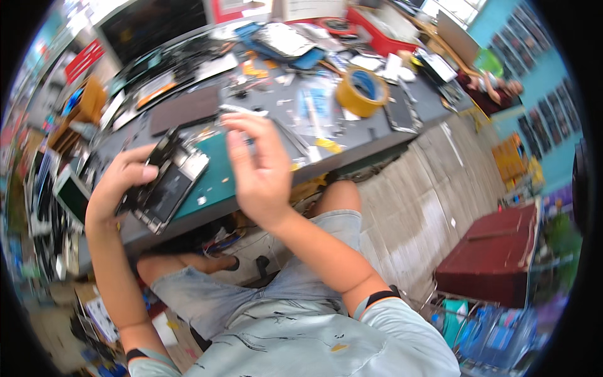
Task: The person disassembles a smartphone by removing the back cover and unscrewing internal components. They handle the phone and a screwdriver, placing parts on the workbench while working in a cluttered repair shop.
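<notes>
My left hand (pixel 125 179) grips an opened smartphone (pixel 168 195) at the table's front edge, thumb over its upper side. The phone's dark inside and some metallic parts face up. A dark flap-like part (pixel 164 149) stands up beside my thumb. My right hand (pixel 260 169) is raised just right of the phone, above a green work mat (pixel 217 169). Its thumb and fingers come close together in a loose pinch, slightly blurred; anything small between them cannot be made out. Small bits lie on the mat.
Behind lie a brown flat pad (pixel 185 113), a yellow tape roll (pixel 362 92), a clear plastic bag (pixel 314 107) and a dark phone panel (pixel 402 108). Piled parts and a red box (pixel 380 34) fill the back. A dark red box (pixel 490 251) stands on the floor at right.
</notes>
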Motion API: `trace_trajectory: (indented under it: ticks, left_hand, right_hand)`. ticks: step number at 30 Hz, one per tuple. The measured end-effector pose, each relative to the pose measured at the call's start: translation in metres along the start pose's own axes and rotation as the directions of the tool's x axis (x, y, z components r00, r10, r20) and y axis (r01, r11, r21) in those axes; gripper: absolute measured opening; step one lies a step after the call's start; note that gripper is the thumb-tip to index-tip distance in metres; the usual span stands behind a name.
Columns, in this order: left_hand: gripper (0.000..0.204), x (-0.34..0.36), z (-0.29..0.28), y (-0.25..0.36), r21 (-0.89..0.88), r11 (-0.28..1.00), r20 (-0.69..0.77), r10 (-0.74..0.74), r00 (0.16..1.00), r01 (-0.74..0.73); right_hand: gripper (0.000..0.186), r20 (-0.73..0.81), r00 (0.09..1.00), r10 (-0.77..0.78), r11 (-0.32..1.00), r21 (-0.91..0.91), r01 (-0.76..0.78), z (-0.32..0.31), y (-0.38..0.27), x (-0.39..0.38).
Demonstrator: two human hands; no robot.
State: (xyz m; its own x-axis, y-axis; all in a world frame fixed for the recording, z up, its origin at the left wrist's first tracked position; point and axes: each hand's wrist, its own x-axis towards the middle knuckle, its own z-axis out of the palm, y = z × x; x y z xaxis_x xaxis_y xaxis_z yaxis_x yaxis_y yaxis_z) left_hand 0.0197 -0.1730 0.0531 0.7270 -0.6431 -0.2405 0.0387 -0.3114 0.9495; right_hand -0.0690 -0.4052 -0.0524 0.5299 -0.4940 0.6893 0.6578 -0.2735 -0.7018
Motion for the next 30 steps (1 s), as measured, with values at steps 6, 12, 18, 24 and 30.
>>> trace_trajectory:
  ticks: [6, 12, 18, 24, 30]
  left_hand:
    - [0.078, 0.007, 0.013, 0.004, 0.193, 0.976, -0.030, 0.109, 0.994, -0.101]
    - [0.072, 0.003, 0.025, 0.009, 0.347, 0.926, -0.056, 0.179, 0.982, -0.149]
    - [0.068, -0.017, 0.021, 0.007, 0.462, 0.883, -0.177, 0.181, 0.967, -0.081]
    - [0.065, -0.018, 0.023, 0.001, 0.530, 0.832, -0.149, 0.284, 0.947, -0.166]
    - [0.068, -0.030, 0.032, 0.012, 0.516, 0.851, -0.236, 0.247, 0.940, -0.094]
  right_hand:
    - [0.013, -0.011, 1.000, -0.020, 0.999, 0.034, 0.021, -0.009, -0.008, 0.005]
    - [0.017, 0.121, 0.983, -0.137, 0.990, -0.027, 0.141, -0.067, -0.040, 0.031]
    - [0.023, -0.127, 0.959, 0.255, 0.938, -0.207, -0.277, -0.211, -0.050, 0.124]
    - [0.061, -0.418, 0.840, 0.346, 0.663, -0.525, -0.534, -0.444, 0.017, 0.248]
    - [0.066, -0.469, 0.715, 0.518, 0.500, -0.512, -0.699, -0.506, 0.063, 0.295]
